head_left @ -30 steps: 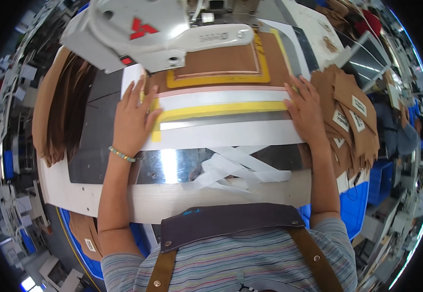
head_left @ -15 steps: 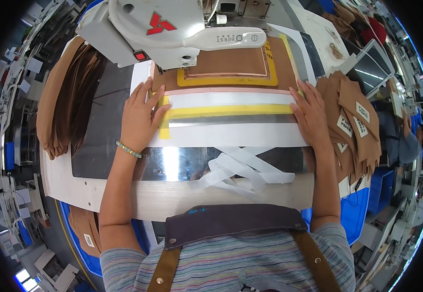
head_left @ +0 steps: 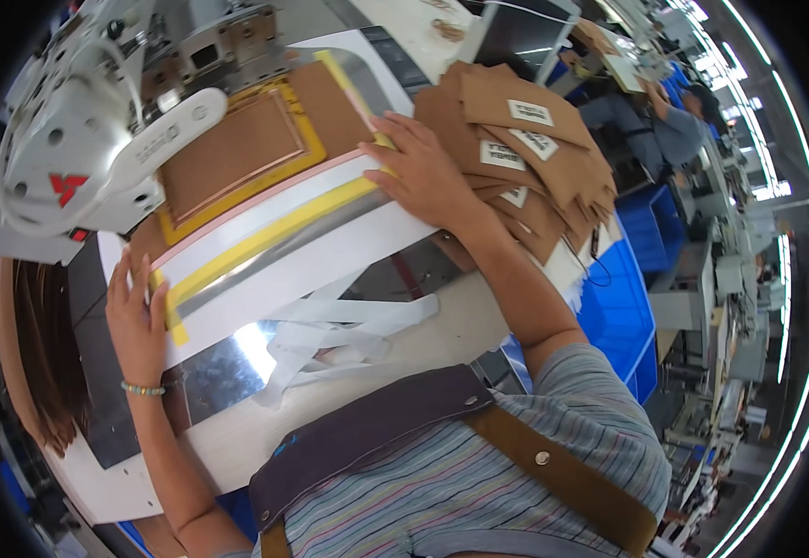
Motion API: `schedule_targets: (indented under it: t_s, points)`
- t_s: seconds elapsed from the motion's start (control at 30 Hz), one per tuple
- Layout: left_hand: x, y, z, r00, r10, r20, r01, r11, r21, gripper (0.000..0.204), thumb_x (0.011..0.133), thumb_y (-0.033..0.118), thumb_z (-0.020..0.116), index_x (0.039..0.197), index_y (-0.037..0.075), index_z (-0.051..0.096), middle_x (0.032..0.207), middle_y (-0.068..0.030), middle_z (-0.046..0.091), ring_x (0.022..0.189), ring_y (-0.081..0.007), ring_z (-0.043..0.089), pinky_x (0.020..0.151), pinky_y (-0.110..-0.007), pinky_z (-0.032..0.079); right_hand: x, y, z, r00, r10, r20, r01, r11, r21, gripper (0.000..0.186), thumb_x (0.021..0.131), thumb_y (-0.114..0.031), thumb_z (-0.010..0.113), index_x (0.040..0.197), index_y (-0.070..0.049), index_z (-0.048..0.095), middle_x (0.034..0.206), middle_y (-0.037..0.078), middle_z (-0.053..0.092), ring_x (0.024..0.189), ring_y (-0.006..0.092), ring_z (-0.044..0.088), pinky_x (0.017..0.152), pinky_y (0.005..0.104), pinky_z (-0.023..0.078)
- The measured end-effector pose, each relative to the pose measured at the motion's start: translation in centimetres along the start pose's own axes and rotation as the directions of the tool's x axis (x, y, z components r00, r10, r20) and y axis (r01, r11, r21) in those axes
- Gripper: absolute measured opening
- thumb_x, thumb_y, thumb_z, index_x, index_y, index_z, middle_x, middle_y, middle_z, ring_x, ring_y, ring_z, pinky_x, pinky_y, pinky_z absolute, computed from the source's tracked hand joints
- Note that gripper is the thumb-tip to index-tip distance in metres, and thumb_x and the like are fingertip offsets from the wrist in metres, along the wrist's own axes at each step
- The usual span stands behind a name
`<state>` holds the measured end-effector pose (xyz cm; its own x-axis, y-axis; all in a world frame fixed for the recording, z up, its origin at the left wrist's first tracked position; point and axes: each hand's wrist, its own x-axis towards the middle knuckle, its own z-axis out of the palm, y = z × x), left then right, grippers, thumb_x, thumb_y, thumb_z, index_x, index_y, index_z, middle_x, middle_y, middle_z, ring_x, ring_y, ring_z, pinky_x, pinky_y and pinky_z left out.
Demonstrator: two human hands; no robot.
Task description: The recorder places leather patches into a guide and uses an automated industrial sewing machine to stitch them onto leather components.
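My left hand (head_left: 139, 321) lies with fingers apart at the left end of a white template (head_left: 302, 260) with yellow tape strips (head_left: 274, 232) and a pink edge strip. My right hand (head_left: 418, 177) rests, fingers extended, on the template's right end beside the yellow tape. Between them lies a brown fabric panel (head_left: 330, 107), with a yellow rectangular frame (head_left: 184, 221) on it under the head of a white industrial sewing machine (head_left: 56, 167).
Brown labelled pieces (head_left: 530, 153) are piled on the right, and long brown pieces (head_left: 51, 344) at the left. Loose white strips (head_left: 349, 330) lie before the template. Blue bins (head_left: 623, 307) flank the right edge. A co-worker (head_left: 637, 130) is farther right, near a screen (head_left: 516, 42).
The view has turned to the right, so the workbench appears tilted and more of the right side shows. Both my hands remain at the template's ends.
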<state>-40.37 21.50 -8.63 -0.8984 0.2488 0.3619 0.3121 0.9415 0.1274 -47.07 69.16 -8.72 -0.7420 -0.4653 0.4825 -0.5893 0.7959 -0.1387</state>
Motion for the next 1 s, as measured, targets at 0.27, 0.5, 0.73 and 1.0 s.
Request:
schedule_targets:
  t_s: [0.27,0.5,0.73,1.0]
  points:
    - [2.1,9.0,-8.1,1.000,0.024,0.013,-0.012,0.815,-0.579,0.035,0.107,0.018,0.059,0.134,0.001,0.071,0.133,-0.0175,0.074,0.125,-0.0330,0.069,0.110,-0.045,0.050,1.6,4.1,-15.3,0.904,0.262,-0.338,-0.311,0.945,-0.097,0.025,0.097,-0.024,0.072,0.115,-0.008,0.079,0.121,0.012,0.075,0.118,0.0328,0.067,0.101,0.0438,0.053]
    - [2.6,22.0,-16.8,0.898,0.441,0.006,0.281,-0.562,-0.778,0.074,0.112,0.060,0.040,0.133,-0.005,0.068,0.123,-0.0237,0.075,0.129,-0.0365,0.067,0.102,-0.048,0.058,-1.1,16.1,-14.5,0.925,0.366,0.099,-0.351,0.925,-0.145,0.027,0.090,-0.025,0.079,0.087,-0.001,0.069,0.085,0.015,0.065,0.077,0.0298,0.062,0.074,0.0407,0.049]
    - [-0.9,26.0,-15.0,0.883,0.345,-0.318,-0.031,-0.633,-0.774,0.094,0.107,0.072,0.028,0.136,-0.008,0.067,0.128,-0.0282,0.071,0.110,-0.0384,0.073,0.089,-0.042,0.062,3.3,9.8,-17.1,0.874,0.486,0.000,-0.467,0.840,0.277,0.018,0.097,-0.020,0.077,0.095,-0.004,0.069,0.086,0.000,0.061,0.081,0.0076,0.056,0.074,0.0265,0.046]
    - [1.9,13.6,-11.9,0.817,0.576,-0.014,-0.340,0.462,-0.819,0.032,0.107,0.026,0.060,0.117,0.000,0.076,0.121,-0.0182,0.077,0.108,-0.0361,0.074,0.094,-0.041,0.058,13.4,-1.3,-1.1,0.993,-0.079,-0.091,0.095,0.978,0.187,0.018,0.097,-0.023,0.074,0.111,-0.014,0.082,0.094,0.008,0.070,0.093,0.0242,0.064,0.080,0.0370,0.053]
